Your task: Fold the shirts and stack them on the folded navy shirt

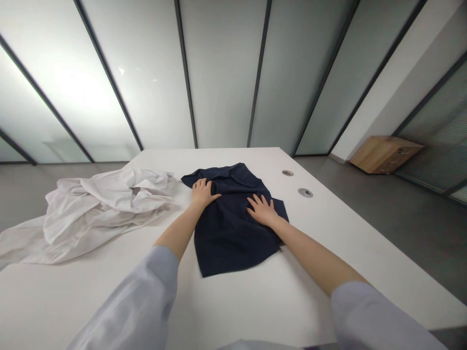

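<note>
A dark navy cloth garment [233, 238] lies spread on the white table, partly folded over at its far end. My left hand [203, 192] rests on its upper left part, fingers stretched forward and thumb out to the side. On the right part of the same garment lies my right hand [262, 211], flat with the fingers spread. Neither hand grips the fabric visibly. The garment's exact kind cannot be made out as it lies.
Left of the navy garment is a crumpled heap of white cloth [105, 209], part of it hanging past the table's left edge. The white table [350, 262] has two round grommets [305, 193] on the right. A wooden cabinet [386, 153] stands on the floor beyond.
</note>
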### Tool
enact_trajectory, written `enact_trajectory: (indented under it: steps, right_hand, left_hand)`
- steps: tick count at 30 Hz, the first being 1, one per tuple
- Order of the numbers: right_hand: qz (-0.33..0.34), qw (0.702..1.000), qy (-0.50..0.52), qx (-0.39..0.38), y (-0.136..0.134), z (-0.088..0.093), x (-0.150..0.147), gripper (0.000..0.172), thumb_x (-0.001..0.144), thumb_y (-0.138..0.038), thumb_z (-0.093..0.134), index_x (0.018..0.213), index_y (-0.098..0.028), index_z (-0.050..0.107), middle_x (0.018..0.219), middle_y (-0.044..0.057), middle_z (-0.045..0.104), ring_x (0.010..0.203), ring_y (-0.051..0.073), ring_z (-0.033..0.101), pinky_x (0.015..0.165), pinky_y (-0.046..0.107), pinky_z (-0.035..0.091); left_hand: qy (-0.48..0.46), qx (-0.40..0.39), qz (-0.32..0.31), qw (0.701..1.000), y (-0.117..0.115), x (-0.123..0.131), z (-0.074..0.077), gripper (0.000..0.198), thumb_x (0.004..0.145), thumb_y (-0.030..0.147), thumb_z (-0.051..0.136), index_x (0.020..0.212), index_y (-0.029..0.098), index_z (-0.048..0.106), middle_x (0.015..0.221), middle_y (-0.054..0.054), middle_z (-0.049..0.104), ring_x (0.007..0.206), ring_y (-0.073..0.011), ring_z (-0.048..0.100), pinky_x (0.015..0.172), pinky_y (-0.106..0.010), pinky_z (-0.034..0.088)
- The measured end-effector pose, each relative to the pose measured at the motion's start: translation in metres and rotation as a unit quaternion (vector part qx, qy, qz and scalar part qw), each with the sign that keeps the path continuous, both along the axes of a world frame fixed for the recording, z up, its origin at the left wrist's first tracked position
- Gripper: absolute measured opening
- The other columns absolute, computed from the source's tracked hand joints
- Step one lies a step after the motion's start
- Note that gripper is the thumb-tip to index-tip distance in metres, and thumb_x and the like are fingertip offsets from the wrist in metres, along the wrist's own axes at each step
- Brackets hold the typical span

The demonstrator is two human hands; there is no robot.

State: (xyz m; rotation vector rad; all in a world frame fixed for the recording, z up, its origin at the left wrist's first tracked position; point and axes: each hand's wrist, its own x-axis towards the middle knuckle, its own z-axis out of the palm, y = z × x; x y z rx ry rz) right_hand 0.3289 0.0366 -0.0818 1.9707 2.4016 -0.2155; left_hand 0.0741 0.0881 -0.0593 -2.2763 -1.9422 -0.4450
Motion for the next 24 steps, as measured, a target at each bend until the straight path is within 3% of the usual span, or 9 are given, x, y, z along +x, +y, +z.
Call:
enact_trajectory:
  steps: [3, 5, 8, 10, 13, 15, 20, 24]
  right_hand:
    - [-0.063, 0.998, 0.008, -0.004, 0.017, -0.003, -0.014, 0.063, 0.094, -0.052, 0.023, 0.152, -0.025, 0.022, 0.159, 0.009, 0.011, 0.142, 0.039, 0.009, 0.106, 0.069, 0.013]
    - [-0.095, 0.995, 0.016, -0.003, 0.029, -0.001, -0.022, 0.065, 0.094, -0.053, 0.020, 0.152, -0.024, 0.022, 0.159, 0.011, 0.011, 0.142, 0.041, 0.010, 0.105, 0.070, 0.012]
    - [-0.124, 0.992, 0.023, 0.003, 0.043, 0.003, -0.034, 0.066, 0.094, -0.053, 0.020, 0.151, -0.020, 0.023, 0.158, 0.014, 0.013, 0.141, 0.042, 0.011, 0.104, 0.071, 0.011]
    - [-0.126, 0.992, 0.026, 0.006, 0.048, 0.004, -0.037, 0.067, 0.094, -0.052, 0.020, 0.151, -0.019, 0.023, 0.158, 0.014, 0.014, 0.141, 0.042, 0.011, 0.105, 0.069, 0.011]
    - [-0.093, 0.995, 0.029, 0.011, 0.047, 0.003, -0.031, 0.067, 0.094, -0.054, 0.021, 0.151, -0.020, 0.023, 0.158, 0.012, 0.014, 0.142, 0.039, 0.012, 0.108, 0.066, 0.011]
    - [-0.069, 0.997, 0.030, 0.021, 0.044, 0.001, -0.020, 0.068, 0.093, -0.056, 0.022, 0.151, -0.021, 0.024, 0.159, 0.011, 0.012, 0.142, 0.037, 0.014, 0.109, 0.063, 0.013]
    - [-0.096, 0.995, 0.017, 0.033, 0.032, 0.001, 0.013, 0.072, 0.092, -0.059, 0.023, 0.151, -0.018, 0.021, 0.159, 0.014, 0.010, 0.142, 0.035, 0.017, 0.109, 0.058, 0.020]
    - [-0.112, 0.991, -0.010, 0.074, 0.021, 0.000, 0.018, 0.071, 0.093, -0.056, 0.025, 0.150, -0.014, 0.025, 0.157, 0.017, 0.018, 0.141, 0.036, 0.019, 0.109, 0.056, 0.018]
  left_hand:
    - [-0.011, 0.011, 0.027, 1.000, -0.010, 0.010, 0.012, 0.049, 0.087, 0.045, 0.050, 0.130, 0.022, 0.049, 0.141, -0.014, 0.042, 0.130, -0.0331, 0.035, 0.105, -0.047, 0.030]
    - [-0.018, -0.026, 0.032, 0.999, -0.019, 0.021, 0.016, 0.047, 0.088, 0.047, 0.046, 0.126, 0.020, 0.052, 0.134, -0.015, 0.048, 0.125, -0.0334, 0.041, 0.102, -0.047, 0.034]
    - [-0.024, -0.139, 0.038, 0.989, -0.031, 0.037, 0.011, 0.060, 0.087, 0.060, 0.037, 0.124, 0.017, 0.055, 0.129, -0.018, 0.054, 0.121, -0.0355, 0.046, 0.097, -0.049, 0.039]
    - [-0.019, -0.178, 0.046, 0.983, -0.034, 0.039, 0.001, 0.067, 0.088, 0.064, 0.028, 0.130, 0.017, 0.052, 0.140, -0.019, 0.046, 0.130, -0.0372, 0.039, 0.099, -0.053, 0.037]
    - [0.006, -0.163, 0.036, 0.986, -0.028, 0.026, -0.014, 0.074, 0.089, 0.066, 0.021, 0.143, 0.020, 0.039, 0.155, -0.017, 0.025, 0.142, -0.0358, 0.019, 0.107, -0.060, 0.023]
    - [0.015, -0.154, 0.006, 0.988, -0.019, 0.010, -0.020, 0.077, 0.087, 0.070, 0.022, 0.146, 0.021, 0.034, 0.157, -0.014, 0.020, 0.144, -0.0333, 0.013, 0.110, -0.058, 0.018]
    - [0.018, -0.100, -0.041, 0.994, 0.002, -0.026, -0.019, 0.075, 0.085, 0.069, 0.036, 0.141, 0.020, 0.042, 0.153, -0.013, 0.030, 0.141, -0.0307, 0.025, 0.113, -0.046, 0.021]
    - [0.014, -0.008, -0.050, 0.999, -0.004, -0.028, -0.016, 0.057, 0.087, 0.056, 0.046, 0.130, 0.019, 0.052, 0.138, -0.014, 0.047, 0.128, -0.0298, 0.040, 0.106, -0.041, 0.032]
